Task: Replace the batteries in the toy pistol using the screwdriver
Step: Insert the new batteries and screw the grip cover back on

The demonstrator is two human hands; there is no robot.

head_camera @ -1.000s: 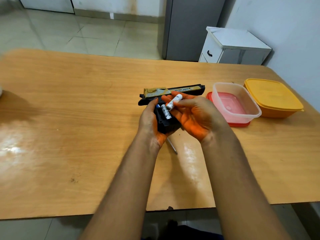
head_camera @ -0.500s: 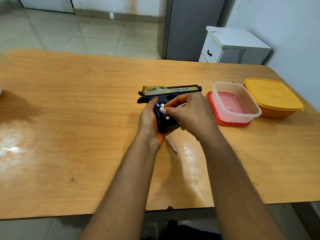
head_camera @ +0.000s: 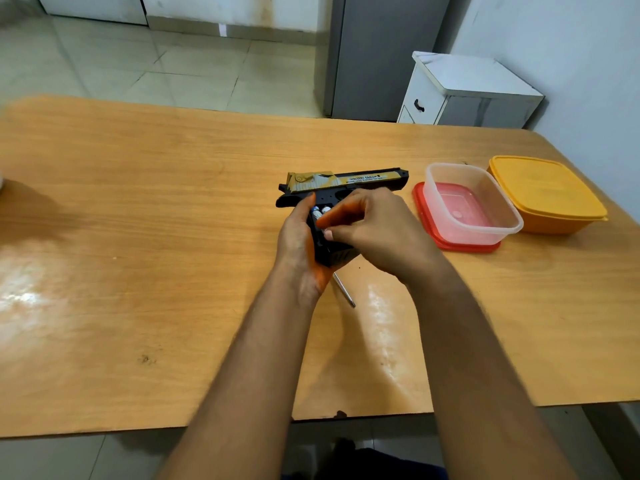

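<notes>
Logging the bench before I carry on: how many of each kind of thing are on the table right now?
Toy pistol: 1, gripped by the left hand
Batteries: 2 visible in the grip, right hand pressing there
Screwdriver: 1, only the shaft shows
Clear tub: 1
Red lid: 1, under the tub
Lidded yellow container: 1
Total: 7
</notes>
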